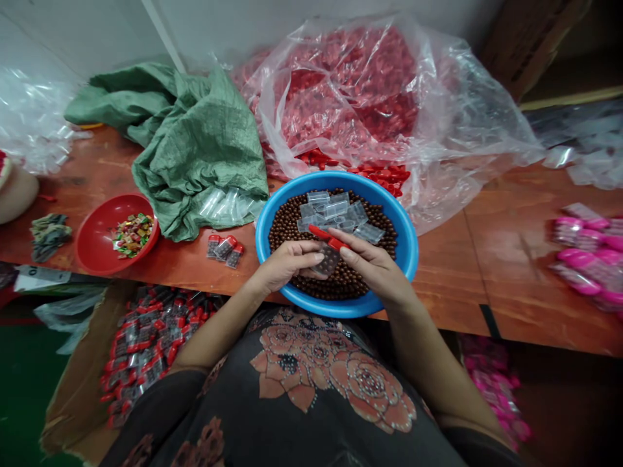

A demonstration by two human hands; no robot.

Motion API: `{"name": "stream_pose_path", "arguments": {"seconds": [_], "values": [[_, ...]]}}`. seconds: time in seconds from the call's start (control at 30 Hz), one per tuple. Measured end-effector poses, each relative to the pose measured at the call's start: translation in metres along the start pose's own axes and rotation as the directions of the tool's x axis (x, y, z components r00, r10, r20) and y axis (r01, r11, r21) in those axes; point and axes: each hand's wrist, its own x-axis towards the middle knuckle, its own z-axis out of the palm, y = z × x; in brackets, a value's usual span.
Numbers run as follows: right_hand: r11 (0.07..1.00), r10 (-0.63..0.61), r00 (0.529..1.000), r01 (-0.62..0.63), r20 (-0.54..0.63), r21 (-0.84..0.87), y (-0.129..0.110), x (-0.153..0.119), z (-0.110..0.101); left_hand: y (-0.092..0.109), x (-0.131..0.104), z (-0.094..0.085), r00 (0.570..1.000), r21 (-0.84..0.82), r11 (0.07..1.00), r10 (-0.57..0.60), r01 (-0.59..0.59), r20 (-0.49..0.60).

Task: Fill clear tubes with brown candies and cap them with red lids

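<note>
- Blue plastic basin, head view: it stands on the wooden table, filled with small brown balls; clock directions below are taken from its centre.
- Clear boxes, without lids: they lie loosely on the balls, towards 12 o'clock.
- Left hand, at 8 o'clock: thumb and fingers are closed on a small box of brown balls, held tilted above the middle of the basin.
- Right hand, at 4 o'clock: thumb and forefinger pinch the red lid at the top of that box; whether it is fully seated cannot be told.
- Clear plastic bag, at 12 o'clock: it spreads behind the basin over a heap of red lids.
- Green sack, at 10 o'clock: crumpled, with more clear boxes at its lower edge.
- Filled boxes, at 9 o'clock: red-lidded, side by side; farther out, a red bowl contains wrapped sweets.
- Cardboard carton, at 8 o'clock: below table height, heaped with red-lidded boxes.
- Pink-lidded boxes, at 3 o'clock: blurred.
</note>
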Motion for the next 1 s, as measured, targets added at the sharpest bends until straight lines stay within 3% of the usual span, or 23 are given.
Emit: {"name": "stream_pose_path", "arguments": {"seconds": [0.23,0.43,0.57,0.67,0.8,1.0], "values": [[0.972,-0.137,0.991,0.134,-0.005,-0.194,-0.001,-0.001,0.001,0.0,-0.002,0.003,0.986,0.355,0.922,0.164,-0.158,0.014],[0.919,-0.16,0.985,0.127,-0.058,-0.372,0.003,-0.009,0.014,0.003,-0.004,0.012,0.966,0.396,0.887,0.26,-0.238,-0.001],[0.88,-0.197,0.975,0.129,-0.105,-0.458,0.004,-0.01,0.025,0.005,-0.005,0.015,0.965,0.446,0.866,0.26,-0.227,-0.014],[0.85,-0.224,0.972,0.156,-0.076,-0.504,0.005,-0.009,0.03,0.003,-0.007,0.016,0.959,0.446,0.865,0.28,-0.23,-0.051],[0.701,-0.328,0.945,0.248,0.007,-0.668,0.008,-0.008,0.027,-0.003,-0.009,0.02,0.944,0.351,0.908,0.294,-0.228,-0.148],[0.475,-0.524,0.852,0.297,0.005,-0.828,0.009,-0.006,0.018,-0.009,-0.007,0.029,0.936,0.185,0.941,0.313,-0.282,-0.162]]}}
